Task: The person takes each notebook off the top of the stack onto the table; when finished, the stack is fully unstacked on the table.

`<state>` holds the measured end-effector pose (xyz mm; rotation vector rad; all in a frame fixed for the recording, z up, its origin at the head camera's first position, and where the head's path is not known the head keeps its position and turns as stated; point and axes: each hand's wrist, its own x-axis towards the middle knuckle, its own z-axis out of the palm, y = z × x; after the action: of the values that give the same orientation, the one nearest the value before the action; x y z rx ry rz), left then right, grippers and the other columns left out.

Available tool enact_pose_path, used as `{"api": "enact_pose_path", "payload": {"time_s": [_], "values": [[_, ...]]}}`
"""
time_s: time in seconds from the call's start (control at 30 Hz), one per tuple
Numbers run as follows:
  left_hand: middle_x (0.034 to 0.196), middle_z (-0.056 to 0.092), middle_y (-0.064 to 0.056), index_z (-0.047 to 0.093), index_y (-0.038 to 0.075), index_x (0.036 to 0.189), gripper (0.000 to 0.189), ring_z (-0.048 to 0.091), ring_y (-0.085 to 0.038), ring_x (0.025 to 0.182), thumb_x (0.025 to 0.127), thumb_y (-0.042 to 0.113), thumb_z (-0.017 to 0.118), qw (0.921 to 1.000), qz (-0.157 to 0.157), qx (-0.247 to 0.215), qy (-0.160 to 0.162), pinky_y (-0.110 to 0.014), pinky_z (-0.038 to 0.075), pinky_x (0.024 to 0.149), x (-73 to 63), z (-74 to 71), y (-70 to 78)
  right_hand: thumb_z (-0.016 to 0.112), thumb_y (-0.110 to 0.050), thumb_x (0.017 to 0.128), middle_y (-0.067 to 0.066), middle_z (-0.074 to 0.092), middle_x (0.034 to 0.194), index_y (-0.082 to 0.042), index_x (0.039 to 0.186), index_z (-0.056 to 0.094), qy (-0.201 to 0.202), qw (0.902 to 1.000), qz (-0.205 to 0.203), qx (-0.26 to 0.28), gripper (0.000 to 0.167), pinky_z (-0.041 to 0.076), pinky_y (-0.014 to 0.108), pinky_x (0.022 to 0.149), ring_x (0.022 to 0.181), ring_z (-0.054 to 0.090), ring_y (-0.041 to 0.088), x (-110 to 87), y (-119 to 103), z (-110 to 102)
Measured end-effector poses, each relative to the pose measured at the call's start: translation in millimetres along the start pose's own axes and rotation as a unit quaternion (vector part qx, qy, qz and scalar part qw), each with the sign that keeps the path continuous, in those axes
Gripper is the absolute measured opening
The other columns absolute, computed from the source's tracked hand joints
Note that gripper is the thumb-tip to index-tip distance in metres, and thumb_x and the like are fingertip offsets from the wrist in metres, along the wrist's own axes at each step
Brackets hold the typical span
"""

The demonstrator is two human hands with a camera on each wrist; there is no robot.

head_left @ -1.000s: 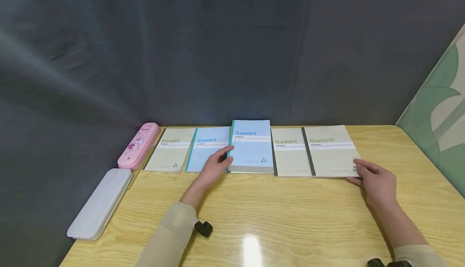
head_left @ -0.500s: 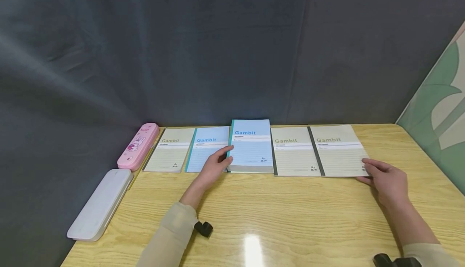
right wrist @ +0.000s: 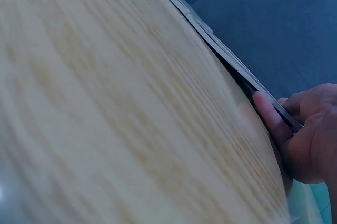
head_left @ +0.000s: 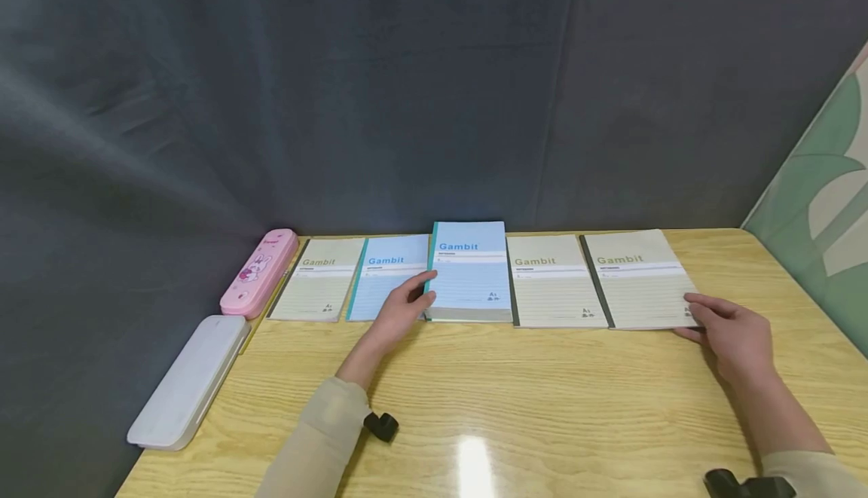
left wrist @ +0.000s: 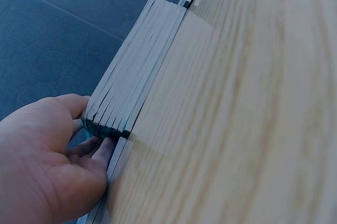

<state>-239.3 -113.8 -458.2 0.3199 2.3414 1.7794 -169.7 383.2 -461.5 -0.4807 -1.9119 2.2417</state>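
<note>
At the right of the head view, the right hand (head_left: 735, 336) pinches the lower right corner of the end cream notebook (head_left: 640, 279), the last in a row across the middle of the frame. The right wrist view shows a finger (right wrist: 271, 116) under that corner, with a gap between the notebook and the wooden table (head_left: 515, 392). Near the centre, the left hand (head_left: 400, 313) touches the spine side of the stack of blue notebooks (head_left: 471, 272), its fingers bent there; whether it grips or only rests against it I cannot tell. Between the stack and the end cream notebook lies the middle cream notebook (head_left: 559, 287). Left of the stack come the single blue notebook (head_left: 386, 276), partly behind the left hand, and the far cream notebook (head_left: 315, 283). At centre left, a pink case (head_left: 261, 272) lies above a white case (head_left: 186, 385), and dark cloth (head_left: 407, 91) fills the upper frame.
</note>
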Motion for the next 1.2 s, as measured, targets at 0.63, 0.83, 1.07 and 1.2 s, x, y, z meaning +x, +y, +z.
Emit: {"api": "enact_pose_path", "payload": {"time_s": [0.63, 0.83, 1.07, 1.2], "values": [[0.161, 0.035, -0.004, 0.049, 0.02, 0.151, 0.046, 0.031, -0.028, 0.148, 0.106, 0.023, 0.057, 1.0, 0.004, -0.005, 0.001, -0.047, 0.033, 0.117, -3.6, -7.1, 0.0, 0.051, -0.025, 0.104, 0.039, 0.051, 0.135, 0.007, 0.13, 0.062, 0.039, 0.87, -0.137, -0.472, 0.042, 0.036, 0.068, 0.099, 0.126, 0.042, 0.061, -4.3, -9.1, 16.4], [0.16, 0.036, -0.003, 0.05, 0.021, 0.151, 0.045, 0.033, -0.027, 0.147, 0.106, 0.024, 0.057, 1.0, 0.006, 0.0, 0.004, -0.046, 0.035, 0.116, -5.5, -8.1, 2.2, 0.052, -0.024, 0.104, 0.038, 0.049, 0.137, 0.009, 0.127, 0.062, 0.03, 0.872, -0.142, -0.467, 0.042, 0.036, 0.068, 0.1, 0.127, 0.042, 0.06, -5.0, -11.5, 19.2], [0.16, 0.036, -0.003, 0.05, 0.021, 0.15, 0.045, 0.033, -0.027, 0.147, 0.106, 0.023, 0.058, 1.0, 0.005, -0.002, 0.002, -0.045, 0.035, 0.116, -1.9, -4.8, 0.9, 0.055, -0.02, 0.101, 0.035, 0.056, 0.133, 0.008, 0.121, 0.067, 0.082, 0.8802, -0.171, -0.435, 0.036, 0.047, 0.053, 0.091, 0.115, 0.058, 0.049, -6.9, -16.6, 21.3], [0.16, 0.037, -0.002, 0.051, 0.021, 0.15, 0.045, 0.035, -0.025, 0.146, 0.106, 0.024, 0.057, 0.9999, 0.004, 0.01, -0.002, -0.043, 0.036, 0.116, -0.1, -0.4, 1.5, 0.058, -0.02, 0.101, 0.027, 0.067, 0.115, 0.004, 0.118, 0.071, 0.087, 0.8847, -0.192, -0.416, 0.032, 0.045, 0.019, 0.065, 0.08, 0.06, 0.001, -16.2, -19.5, 38.9]]}}
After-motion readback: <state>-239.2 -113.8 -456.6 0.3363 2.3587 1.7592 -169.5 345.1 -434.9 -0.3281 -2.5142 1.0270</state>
